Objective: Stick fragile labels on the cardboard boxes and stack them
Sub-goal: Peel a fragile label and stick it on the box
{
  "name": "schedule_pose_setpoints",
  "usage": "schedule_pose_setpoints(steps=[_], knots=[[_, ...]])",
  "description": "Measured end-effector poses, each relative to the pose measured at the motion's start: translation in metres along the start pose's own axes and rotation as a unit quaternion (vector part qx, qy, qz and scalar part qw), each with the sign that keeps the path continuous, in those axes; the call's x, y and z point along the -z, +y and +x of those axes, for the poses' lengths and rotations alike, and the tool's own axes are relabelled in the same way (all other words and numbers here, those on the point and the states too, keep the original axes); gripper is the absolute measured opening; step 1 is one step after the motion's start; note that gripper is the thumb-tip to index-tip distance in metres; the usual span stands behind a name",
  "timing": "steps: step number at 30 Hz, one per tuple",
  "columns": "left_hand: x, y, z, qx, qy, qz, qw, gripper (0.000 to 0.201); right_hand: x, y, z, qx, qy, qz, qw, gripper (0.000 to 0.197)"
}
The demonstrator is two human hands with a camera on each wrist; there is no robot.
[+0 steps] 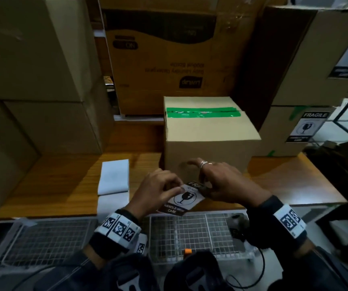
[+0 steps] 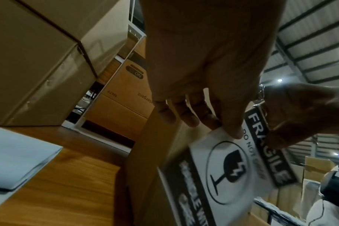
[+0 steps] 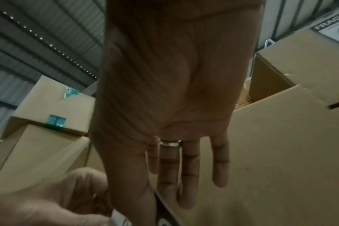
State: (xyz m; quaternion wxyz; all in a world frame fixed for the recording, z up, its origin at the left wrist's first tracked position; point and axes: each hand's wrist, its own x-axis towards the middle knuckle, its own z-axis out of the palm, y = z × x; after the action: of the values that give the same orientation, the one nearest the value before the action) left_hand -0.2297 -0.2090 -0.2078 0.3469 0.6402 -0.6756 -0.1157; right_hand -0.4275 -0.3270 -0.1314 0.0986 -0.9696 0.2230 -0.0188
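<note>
A cardboard box (image 1: 206,131) sealed with green tape stands on the wooden table (image 1: 59,185), and its plain near face is turned toward me. Just in front of that face I hold a black-and-white fragile label (image 1: 184,199), tilted. My left hand (image 1: 174,189) pinches the label's left edge, thumb on the printed side (image 2: 228,165). My right hand (image 1: 203,184), with a ring on it, pinches the corner by the black FRAGILE band (image 2: 269,146). In the right wrist view the right hand's (image 3: 174,175) fingers reach toward the box face (image 3: 281,152), and the label's edge (image 3: 164,206) shows below the thumb.
A pile of white sheets (image 1: 114,177) lies on the table to the left. Large plain boxes (image 1: 32,80) tower at the left and a printed carton (image 1: 169,59) stands behind. Stacked boxes bearing fragile labels (image 1: 307,127) stand at the right. Wire baskets (image 1: 190,234) sit below the table's near edge.
</note>
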Motion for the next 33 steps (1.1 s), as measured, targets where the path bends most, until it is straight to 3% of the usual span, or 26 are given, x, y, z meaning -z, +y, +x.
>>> schedule_pose_setpoints(steps=[3, 6, 10, 14, 18, 22, 33], knots=[[-0.011, 0.019, 0.005, 0.027, 0.041, -0.065, 0.997, 0.005, 0.009, 0.027, -0.015, -0.010, 0.040, 0.043, 0.998, 0.077], [-0.022, 0.038, 0.009, 0.061, 0.075, -0.137, 0.986, 0.007, 0.006, 0.051, -0.031, -0.004, 0.119, 0.179, 0.977, 0.056], [-0.035, 0.058, 0.017, 0.100, 0.078, -0.207, 0.970, 0.012, -0.008, 0.073, -0.046, -0.054, 0.142, 0.351, 0.924, 0.031], [-0.045, 0.073, 0.027, 0.119, 0.079, -0.244, 0.959, 0.016, -0.022, 0.089, -0.056, -0.072, 0.157, 0.447, 0.878, 0.013], [-0.051, 0.082, 0.035, 0.123, 0.094, -0.263, 0.952, 0.015, -0.031, 0.098, -0.066, -0.094, 0.179, 0.581, 0.788, 0.017], [-0.054, 0.082, 0.040, 0.127, 0.102, -0.260, 0.952, 0.015, -0.040, 0.103, -0.070, -0.095, 0.182, 0.616, 0.760, 0.015], [-0.061, 0.076, 0.067, 0.114, 0.193, -0.127, 0.966, 0.022, -0.048, 0.099, -0.055, -0.125, 0.319, 0.615, 0.710, 0.009]])
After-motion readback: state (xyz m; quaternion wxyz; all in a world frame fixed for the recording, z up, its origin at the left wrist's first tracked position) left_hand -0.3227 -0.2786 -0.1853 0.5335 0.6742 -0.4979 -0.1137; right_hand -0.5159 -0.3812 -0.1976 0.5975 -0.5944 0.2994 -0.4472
